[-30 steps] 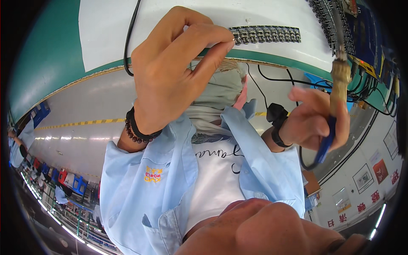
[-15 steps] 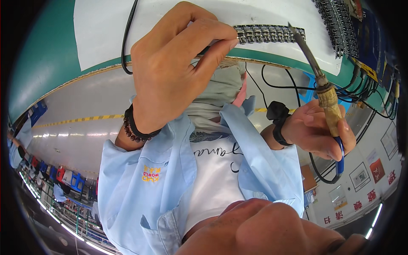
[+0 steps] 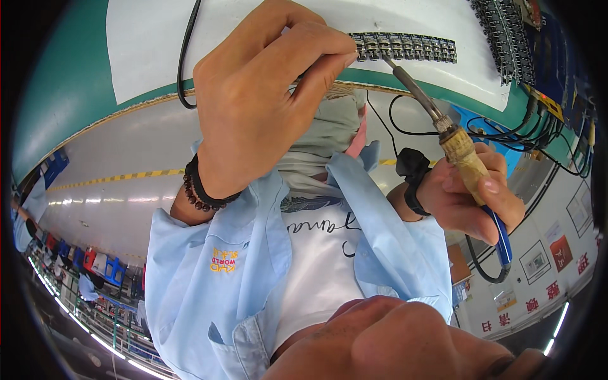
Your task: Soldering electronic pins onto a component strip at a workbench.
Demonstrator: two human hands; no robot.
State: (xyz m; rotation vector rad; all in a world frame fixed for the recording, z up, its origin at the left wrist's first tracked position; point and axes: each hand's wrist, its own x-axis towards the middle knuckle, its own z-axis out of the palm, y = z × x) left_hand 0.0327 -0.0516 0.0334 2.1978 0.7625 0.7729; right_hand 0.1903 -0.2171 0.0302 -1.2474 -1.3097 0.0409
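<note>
My right hand is closed round the worn tan handle of a soldering iron. The iron slants up and left, its dark tip at the lower edge of a strip of small circuit boards; whether it touches cannot be made out. The strip lies on white sheeting, its left end behind my fingertips. My left hand has thumb and forefinger pinched together at that end. Whatever sits between those fingertips is hidden.
More dark board strips lie at the far right, beside dark blue equipment with tangled black cables. A black cable crosses the sheeting on the left. The green bench's front edge runs below my hands.
The soldering iron's tip has swung left and slightly down, from above the strip's right end to its lower edge nearer my left fingers. My left hand has barely moved.
</note>
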